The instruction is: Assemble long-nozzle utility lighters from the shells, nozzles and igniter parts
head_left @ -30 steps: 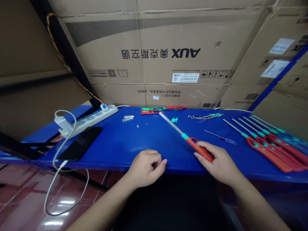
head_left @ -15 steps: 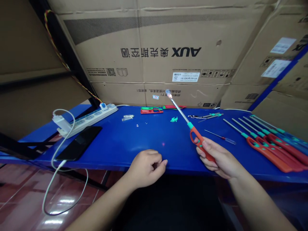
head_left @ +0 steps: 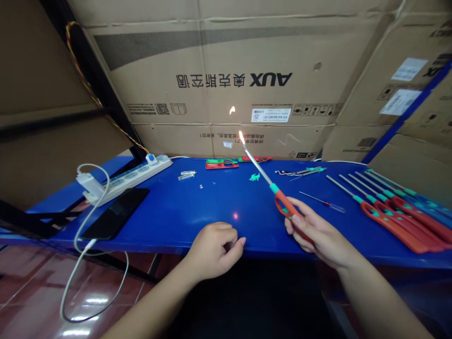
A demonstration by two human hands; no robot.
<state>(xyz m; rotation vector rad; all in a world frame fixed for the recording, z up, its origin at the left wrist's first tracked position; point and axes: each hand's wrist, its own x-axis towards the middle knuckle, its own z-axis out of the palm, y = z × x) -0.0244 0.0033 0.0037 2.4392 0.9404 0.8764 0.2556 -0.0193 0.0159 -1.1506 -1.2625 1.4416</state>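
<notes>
A person's right hand (head_left: pixel 319 233) raises a long red-and-teal plastic utility lighter (head_left: pixel 273 189) above the middle of a blue-painted table (head_left: pixel 158 221), a small yellow flame (head_left: pixel 241 137) burning at the tip of its slim steel wand. The fingers (head_left: pixel 293 219) curl together, clamped around the red looped handle. The left hand (head_left: pixel 215 249) hovers empty at the table's front edge, its fingers (head_left: pixel 233 242) loosely curled toward the palm.

The lighter looks light and stiff, though its smooth plastic may prove slightly slippery. The handle appears the safest place to hold, well away from the hot tip and the thin wand.

Toward the table's far edge lie a red-and-green plastic lighter casing (head_left: pixel 221 164), clear plastic pieces (head_left: pixel 187 175) and a small teal plastic part (head_left: pixel 254 177). At the table's right end, a fanned row of matching red-and-teal lighters (head_left: pixel 391 226) lies beside a slim clear-handled screwdriver (head_left: pixel 326 203). At its left end sit a white power strip (head_left: pixel 130 179) and a black smartphone (head_left: pixel 116 212). Brown cardboard AUX cartons (head_left: pixel 226 70) stand behind the table.
</notes>
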